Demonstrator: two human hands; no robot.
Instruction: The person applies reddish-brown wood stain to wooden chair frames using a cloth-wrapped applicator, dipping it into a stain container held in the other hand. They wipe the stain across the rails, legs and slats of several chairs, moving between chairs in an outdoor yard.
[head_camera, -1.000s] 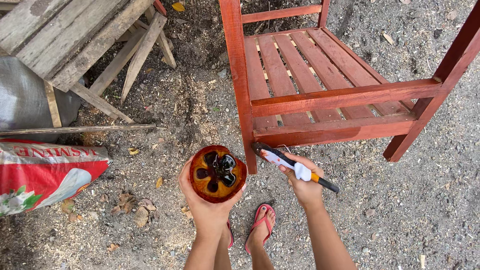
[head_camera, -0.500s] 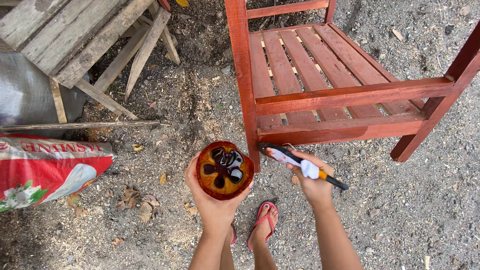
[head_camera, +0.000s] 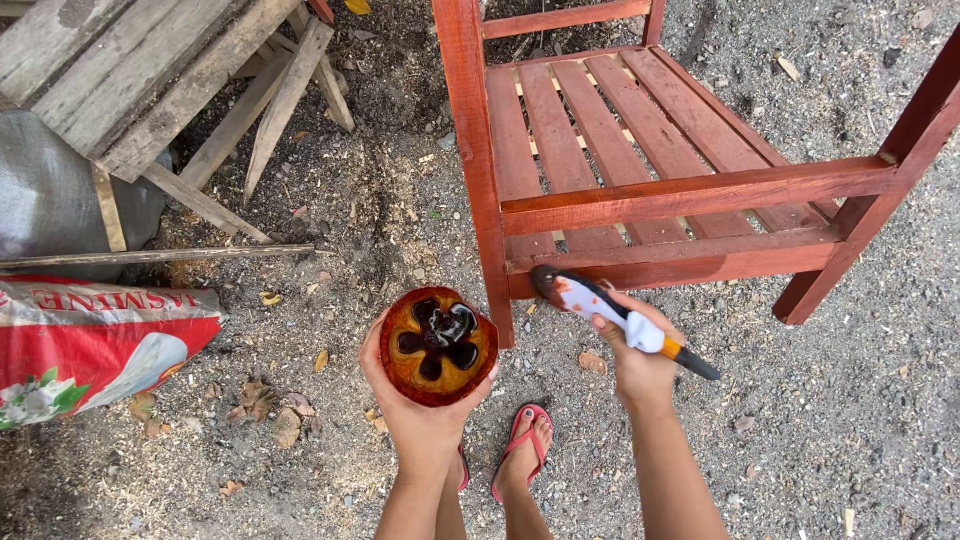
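Note:
My left hand (head_camera: 420, 415) cups a round open container (head_camera: 437, 345) of dark reddish-brown liquid, held level in front of me. My right hand (head_camera: 640, 360) grips a paintbrush (head_camera: 610, 315) with a white handle, its dark wet bristles pointing up-left and touching the lower front rail of a red-stained wooden chair frame (head_camera: 690, 195). The container sits just left of the chair's front leg (head_camera: 480, 170). My foot in a red flip-flop (head_camera: 525, 450) stands between my two arms.
A red and white sack (head_camera: 90, 340) lies on the ground at the left. Grey weathered planks and a pallet (head_camera: 150, 80) lean at the upper left over a grey bag (head_camera: 50, 200). The ground is dirt with dry leaves and gravel.
The view has shifted slightly, so the chair and hands sit a little lower and to the right. The brush stays at the chair's lower rail and the container is still held.

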